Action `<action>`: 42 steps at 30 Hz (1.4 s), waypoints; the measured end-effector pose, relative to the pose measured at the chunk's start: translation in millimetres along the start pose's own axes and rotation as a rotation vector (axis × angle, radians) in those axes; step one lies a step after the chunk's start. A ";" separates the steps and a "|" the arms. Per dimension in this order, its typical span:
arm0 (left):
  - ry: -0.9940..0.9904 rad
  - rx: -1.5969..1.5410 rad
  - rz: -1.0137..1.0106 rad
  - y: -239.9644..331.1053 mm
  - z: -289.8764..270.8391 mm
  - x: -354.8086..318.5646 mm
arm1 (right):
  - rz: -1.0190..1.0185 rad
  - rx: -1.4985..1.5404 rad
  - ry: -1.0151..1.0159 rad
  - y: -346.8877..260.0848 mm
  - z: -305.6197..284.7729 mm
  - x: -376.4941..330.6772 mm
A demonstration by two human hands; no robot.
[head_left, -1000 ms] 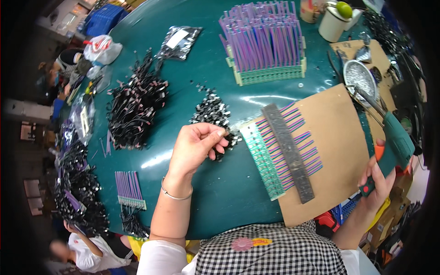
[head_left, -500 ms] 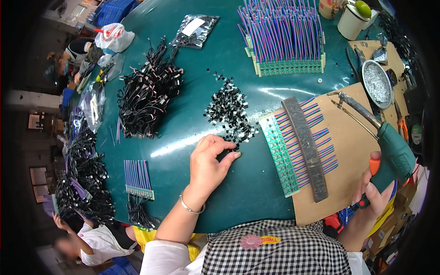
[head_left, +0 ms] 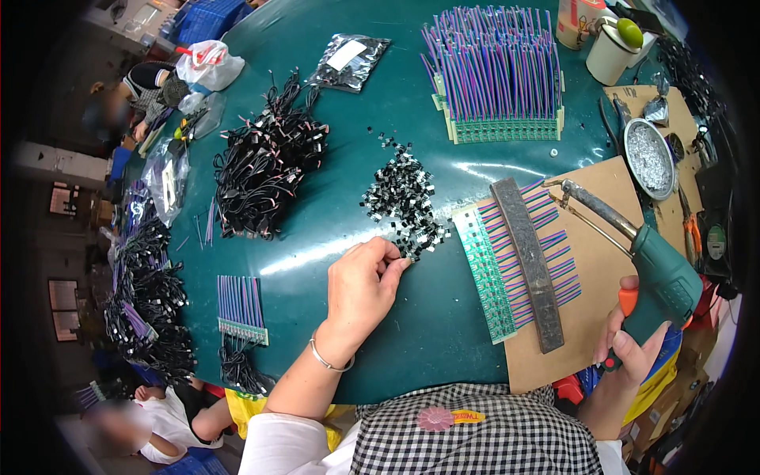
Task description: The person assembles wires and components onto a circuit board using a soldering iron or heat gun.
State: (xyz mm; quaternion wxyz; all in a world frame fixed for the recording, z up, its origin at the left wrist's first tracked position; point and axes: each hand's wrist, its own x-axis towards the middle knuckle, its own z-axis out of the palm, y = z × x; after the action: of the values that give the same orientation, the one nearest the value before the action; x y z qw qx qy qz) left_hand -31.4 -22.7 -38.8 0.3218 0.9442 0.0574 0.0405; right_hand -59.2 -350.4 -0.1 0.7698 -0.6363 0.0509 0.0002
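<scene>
Thumb and forefinger of my left hand are pinched together at the near edge of a pile of small black parts. Whatever sits between the fingertips is too small to make out. My right hand grips the handle of a green soldering gun. Its metal tip hovers by the far wire ends of a green circuit board strip. Short purple and blue wires run rightward from that strip, and a dark flat bar lies across them on a brown board.
Bundled black cables lie left of the pile. Farther back stand rows of wired boards, with a silvery bag beside them. A metal dish and a cup are at the right. A smaller wired strip lies near left.
My left thumb and forefinger have closed together at the pile's edge. The right hand has brought the soldering gun leftward, nearer the wires. The whole view has shifted slightly.
</scene>
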 end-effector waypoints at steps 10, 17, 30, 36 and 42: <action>-0.047 -0.501 0.649 67.3 -10.7 -23.0 | 0.233 0.119 -0.184 -5.4 67.6 -0.1; -0.067 -0.619 0.908 77.4 5.3 -29.9 | 0.237 0.063 -0.295 3.6 72.8 -5.6; -0.592 -0.781 0.139 74.1 -4.1 -31.1 | 0.148 -0.112 -0.432 13.9 62.1 -1.6; -0.718 -0.810 0.060 67.1 -7.0 -18.5 | -0.044 -0.457 -0.733 27.0 51.7 6.2; -0.511 -0.888 -0.339 27.5 18.7 19.7 | 0.110 -0.079 -0.225 12.4 49.6 -0.7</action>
State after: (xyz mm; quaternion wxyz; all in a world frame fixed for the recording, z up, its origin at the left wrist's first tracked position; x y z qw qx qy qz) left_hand -7.6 -53.0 -36.0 0.6956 0.6747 0.1062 -0.2228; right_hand -56.8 -299.4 -3.1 0.7438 -0.6583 -0.0013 0.1158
